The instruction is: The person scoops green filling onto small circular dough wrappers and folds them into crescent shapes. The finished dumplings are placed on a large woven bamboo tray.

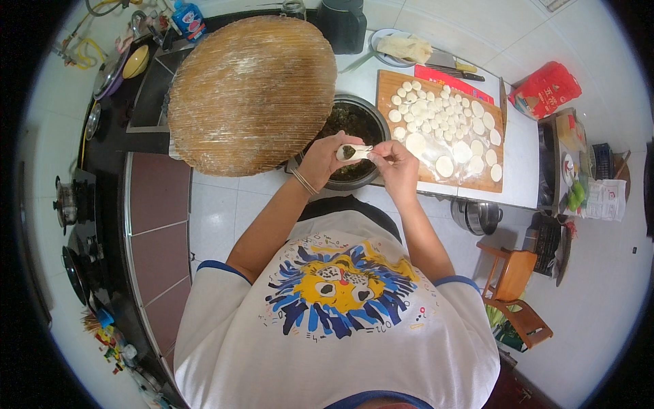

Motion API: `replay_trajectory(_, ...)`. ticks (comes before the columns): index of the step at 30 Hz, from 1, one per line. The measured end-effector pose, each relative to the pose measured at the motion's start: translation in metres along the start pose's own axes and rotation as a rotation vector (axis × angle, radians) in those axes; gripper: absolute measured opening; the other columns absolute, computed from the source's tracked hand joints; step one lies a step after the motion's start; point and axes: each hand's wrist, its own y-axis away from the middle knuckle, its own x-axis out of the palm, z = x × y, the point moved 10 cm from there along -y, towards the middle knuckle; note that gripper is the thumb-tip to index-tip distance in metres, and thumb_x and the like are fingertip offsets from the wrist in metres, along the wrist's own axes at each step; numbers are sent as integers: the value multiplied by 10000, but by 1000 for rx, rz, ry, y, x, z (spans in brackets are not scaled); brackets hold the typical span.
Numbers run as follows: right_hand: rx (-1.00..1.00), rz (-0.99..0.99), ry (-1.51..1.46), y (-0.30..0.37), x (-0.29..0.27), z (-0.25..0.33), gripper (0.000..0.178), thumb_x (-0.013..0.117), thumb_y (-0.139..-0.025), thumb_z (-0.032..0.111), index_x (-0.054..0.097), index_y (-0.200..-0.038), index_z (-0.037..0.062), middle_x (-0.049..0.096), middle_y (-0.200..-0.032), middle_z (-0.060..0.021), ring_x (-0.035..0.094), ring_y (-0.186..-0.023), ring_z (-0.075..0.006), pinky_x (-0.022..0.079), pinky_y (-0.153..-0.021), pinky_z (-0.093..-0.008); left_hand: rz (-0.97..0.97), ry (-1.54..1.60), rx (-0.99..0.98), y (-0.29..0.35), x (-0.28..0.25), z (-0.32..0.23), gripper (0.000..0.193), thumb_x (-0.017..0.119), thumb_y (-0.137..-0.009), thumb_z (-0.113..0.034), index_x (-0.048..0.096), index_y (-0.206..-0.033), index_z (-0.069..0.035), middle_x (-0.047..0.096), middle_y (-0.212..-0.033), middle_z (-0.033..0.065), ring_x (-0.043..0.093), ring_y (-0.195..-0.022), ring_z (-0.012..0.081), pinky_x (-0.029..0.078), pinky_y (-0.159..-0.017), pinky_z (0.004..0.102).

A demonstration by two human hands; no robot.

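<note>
Over a dark metal pot of green filling, I hold a partly folded dumpling with dark green filling showing at its left end. My left hand cradles it, fingers curled around the dough. At the dumpling's right end, the fingertips of my right hand pinch the wrapper edge. To the right lies a wooden board dusted with flour, bearing several small dough pieces and flattened round wrappers. A large round slatted tray stands left of the pot.
Behind the board are a plate with pale dough, a knife and a red bag. A sink and dark counter run along the left. Steel pots and a wooden chair stand at the right.
</note>
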Motion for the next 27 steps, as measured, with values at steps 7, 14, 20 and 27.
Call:
replay_trajectory(7, 235, 94, -244, -1, 9, -36, 134, 692, -750, -2, 652, -876, -22, 644, -753, -43, 565, -657, -70, 459, -588, -206, 38, -373, 172, 1, 5, -12, 411, 353, -974, -274, 590, -1029, 57, 593, -1050, 149, 590, -988, 214, 508, -872, 350)
replay_trajectory(14, 30, 89, 52, 0, 5, -13, 83, 680, -768, 31, 658, -830, -21, 639, -753, -62, 544, -614, -92, 428, -562, -210, 31, -385, 164, -1, 0, -4, 408, 341, -981, -274, 591, -1029, 44, 588, -1040, 135, 585, -991, 210, 504, -881, 351)
replay_trajectory(20, -369, -9, 266, 7, -2, 35, 138, 698, -735, 49, 663, -847, -22, 621, -761, -100, 562, -604, -179, 438, -556, -249, 25, -98, 32, 4, 5, -3, 414, 341, -981, -283, 593, -1020, 43, 586, -1026, 132, 588, -973, 206, 517, -858, 338)
replay_trajectory(27, -337, 98, 248, 5, 7, 35, 127, 698, -708, 38, 665, -826, 7, 613, -739, -96, 595, -662, -249, 471, -582, -321, -16, 25, -103, 4, 2, 5, 416, 369, -972, -285, 596, -1001, 63, 587, -1012, 130, 591, -962, 200, 523, -847, 325)
